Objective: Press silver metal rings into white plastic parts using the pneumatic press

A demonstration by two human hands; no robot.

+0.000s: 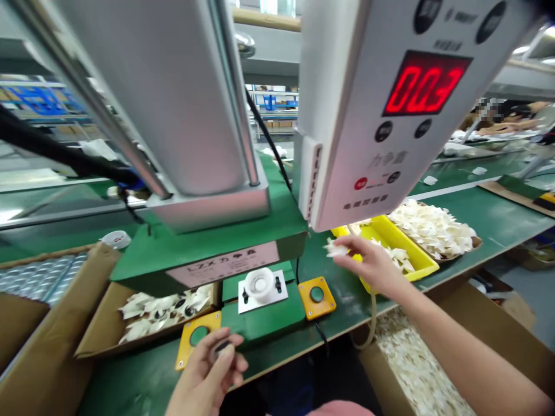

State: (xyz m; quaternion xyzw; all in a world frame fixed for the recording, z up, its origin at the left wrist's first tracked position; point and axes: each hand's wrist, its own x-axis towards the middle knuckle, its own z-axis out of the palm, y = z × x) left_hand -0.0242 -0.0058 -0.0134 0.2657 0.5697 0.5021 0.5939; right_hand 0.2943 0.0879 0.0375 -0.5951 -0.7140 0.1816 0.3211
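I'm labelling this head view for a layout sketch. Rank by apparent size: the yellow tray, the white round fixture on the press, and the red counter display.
1. yellow tray, partly hidden by the control box.
2. red counter display, though it sits nearer the camera.
3. white round fixture.

Press column (173, 98): smooth brushed metal. Control box (390, 104): glossy white plastic. Bench mat (455, 208): matt green. Tray (407, 254): shiny yellow plastic. Cartons (47, 346): rough brown cardboard. White parts (433, 228): matt plastic.
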